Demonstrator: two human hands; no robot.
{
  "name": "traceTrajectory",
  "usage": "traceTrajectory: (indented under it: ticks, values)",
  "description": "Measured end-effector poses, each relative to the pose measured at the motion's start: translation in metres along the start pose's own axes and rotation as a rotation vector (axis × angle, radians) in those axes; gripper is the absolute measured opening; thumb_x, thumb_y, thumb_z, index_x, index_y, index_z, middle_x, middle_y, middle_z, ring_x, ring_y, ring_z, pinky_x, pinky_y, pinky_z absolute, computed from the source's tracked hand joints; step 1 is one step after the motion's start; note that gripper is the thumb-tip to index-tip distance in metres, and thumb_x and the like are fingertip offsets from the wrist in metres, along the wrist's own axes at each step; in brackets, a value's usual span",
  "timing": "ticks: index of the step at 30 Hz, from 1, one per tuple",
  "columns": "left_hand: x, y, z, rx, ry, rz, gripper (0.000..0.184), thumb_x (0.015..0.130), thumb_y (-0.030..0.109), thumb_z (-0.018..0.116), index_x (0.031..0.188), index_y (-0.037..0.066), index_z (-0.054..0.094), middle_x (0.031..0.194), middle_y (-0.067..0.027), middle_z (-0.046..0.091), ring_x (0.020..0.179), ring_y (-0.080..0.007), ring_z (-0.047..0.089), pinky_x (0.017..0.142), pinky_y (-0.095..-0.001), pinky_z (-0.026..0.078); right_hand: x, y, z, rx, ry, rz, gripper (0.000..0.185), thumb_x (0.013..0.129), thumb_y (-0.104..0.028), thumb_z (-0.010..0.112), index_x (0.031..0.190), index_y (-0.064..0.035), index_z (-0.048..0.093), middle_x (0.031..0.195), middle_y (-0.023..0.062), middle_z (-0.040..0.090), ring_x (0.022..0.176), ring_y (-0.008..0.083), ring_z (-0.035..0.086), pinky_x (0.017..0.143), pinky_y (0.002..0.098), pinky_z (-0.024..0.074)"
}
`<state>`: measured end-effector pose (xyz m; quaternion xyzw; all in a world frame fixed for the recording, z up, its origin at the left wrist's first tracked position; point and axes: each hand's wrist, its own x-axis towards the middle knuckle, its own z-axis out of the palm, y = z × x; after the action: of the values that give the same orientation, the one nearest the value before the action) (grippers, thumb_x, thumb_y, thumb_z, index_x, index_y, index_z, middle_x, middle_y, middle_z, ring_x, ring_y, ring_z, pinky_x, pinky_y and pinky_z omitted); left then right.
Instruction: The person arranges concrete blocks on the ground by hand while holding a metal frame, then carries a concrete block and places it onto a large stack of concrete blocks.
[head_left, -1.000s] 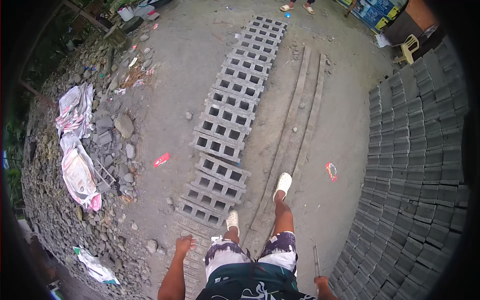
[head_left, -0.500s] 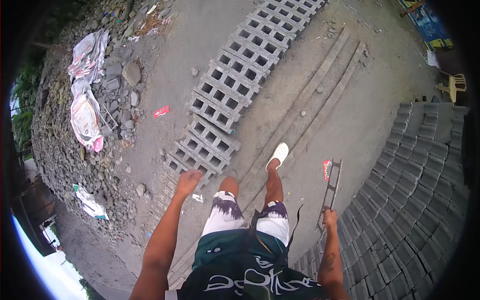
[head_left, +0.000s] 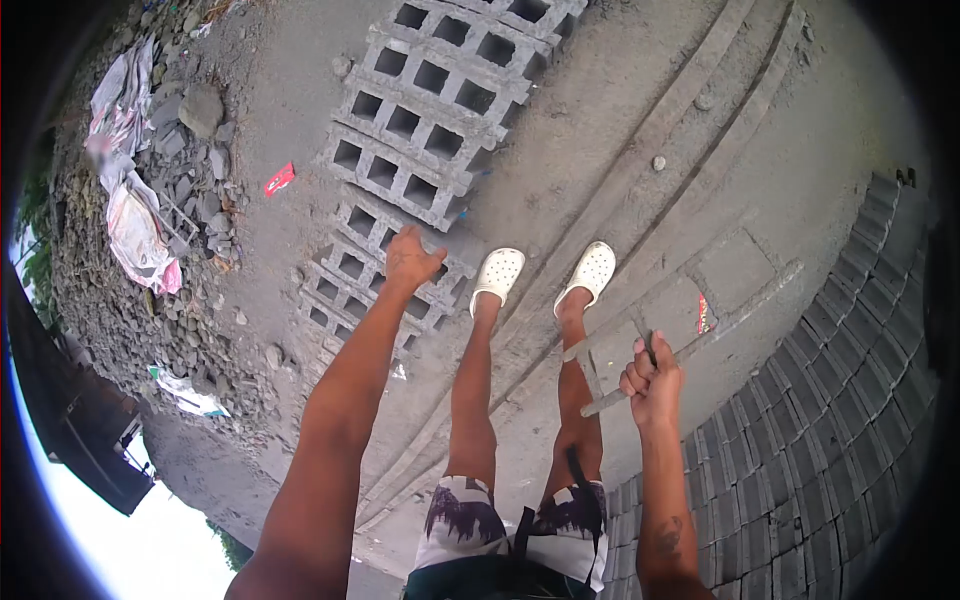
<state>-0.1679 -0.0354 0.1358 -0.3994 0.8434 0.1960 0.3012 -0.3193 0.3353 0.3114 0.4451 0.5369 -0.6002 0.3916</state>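
My left hand point(head_left: 408, 262) is over the near end of a row of grey hollow concrete blocks point(head_left: 411, 72), thumb spread from the fingers. Whether it touches a block is unclear. The blocks stand with their square holes facing up. My right hand point(head_left: 652, 382) grips a bar of a dusty, ladder-shaped metal frame point(head_left: 605, 402), its fingers wrapped around it. The frame is tilted and reaches forward and right over the ground, its far part faint against the grey dirt.
Two long rails point(head_left: 660, 125) lie on the ground right of the blocks. Curved stacks of grey blocks point(head_left: 800, 440) fill the right side. Stones and gravel point(head_left: 180, 330) with crumpled sacks point(head_left: 138, 225) lie at left. My white clogs point(head_left: 592, 270) are beside the row.
The view has moved closer to the blocks. My left hand has gone forward over the row. My right hand has raised and swung the metal frame forward, and both feet now show.
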Motion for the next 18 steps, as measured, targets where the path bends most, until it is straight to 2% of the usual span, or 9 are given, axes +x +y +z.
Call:
traceTrajectory:
  ticks: [2,4,7,10,11,16,18]
  values:
    - [0.057,-0.001,0.027,0.103,-0.030,0.077,0.084,0.077,0.042,0.075,0.136,-0.010,0.046,0.141,-0.0261,0.048,0.134,-0.0362,0.043,0.112,-0.0395,0.035,0.012,0.027,0.009,0.037,-0.011,0.052,0.037,0.099,-0.038,0.053,0.084,-0.0039,0.058,0.050,-0.0079,0.020,0.040,0.0069,0.019,0.042,0.0274,0.0238]
    - [0.099,-0.002,0.058,0.249,0.079,0.164,0.079,0.076,0.041,0.076,0.132,-0.008,0.049,0.138,-0.0256,0.050,0.131,-0.0367,0.046,0.109,-0.0406,0.038,0.028,0.053,0.011,0.065,-0.001,0.089,0.038,0.099,-0.038,0.053,0.085,-0.0029,0.058,0.051,-0.0078,0.019,0.039,0.0069,0.019,0.041,0.0277,0.0243]
    - [0.130,0.000,0.086,0.130,0.088,0.017,0.053,0.074,0.033,0.077,0.107,-0.003,0.059,0.107,-0.0205,0.068,0.107,-0.0338,0.063,0.102,-0.0395,0.042,0.047,0.091,0.007,0.082,0.051,0.132,0.037,0.100,-0.037,0.052,0.084,-0.0034,0.058,0.051,-0.0076,0.019,0.039,0.0065,0.018,0.041,0.0276,0.0246]
    - [0.142,-0.022,0.101,-0.055,0.097,0.083,0.040,0.071,0.029,0.078,0.092,0.000,0.060,0.086,-0.0201,0.070,0.092,-0.0365,0.067,0.094,-0.0411,0.046,0.055,0.110,0.003,-0.003,0.125,0.118,0.037,0.101,-0.036,0.052,0.084,-0.0040,0.057,0.051,-0.0072,0.020,0.039,0.0066,0.019,0.040,0.0277,0.0244]
    - [0.142,-0.025,0.102,-0.055,0.154,0.124,0.037,0.069,0.027,0.078,0.088,-0.001,0.061,0.085,-0.0231,0.068,0.088,-0.0392,0.066,0.089,-0.0430,0.048,0.048,0.112,0.001,-0.046,0.129,0.117,0.036,0.101,-0.036,0.052,0.084,-0.0042,0.057,0.051,-0.0072,0.020,0.040,0.0066,0.019,0.041,0.0277,0.0243]
    - [0.083,-0.057,0.064,-0.070,0.031,0.052,0.040,0.064,0.026,0.076,0.088,-0.002,0.062,0.086,-0.0251,0.068,0.090,-0.0431,0.065,0.087,-0.0441,0.050,0.039,0.089,-0.003,-0.180,0.049,0.005,0.036,0.101,-0.036,0.052,0.082,-0.0051,0.055,0.052,-0.0069,0.023,0.042,0.0061,0.022,0.042,0.0274,0.0238]
    - [0.078,-0.049,0.048,-0.130,0.066,0.078,0.040,0.063,0.025,0.075,0.090,-0.003,0.062,0.087,-0.0258,0.068,0.091,-0.0435,0.065,0.086,-0.0449,0.050,0.033,0.078,-0.001,-0.282,0.035,-0.076,0.037,0.101,-0.037,0.051,0.082,-0.0061,0.055,0.052,-0.0074,0.024,0.042,0.0054,0.022,0.042,0.0269,0.0230]
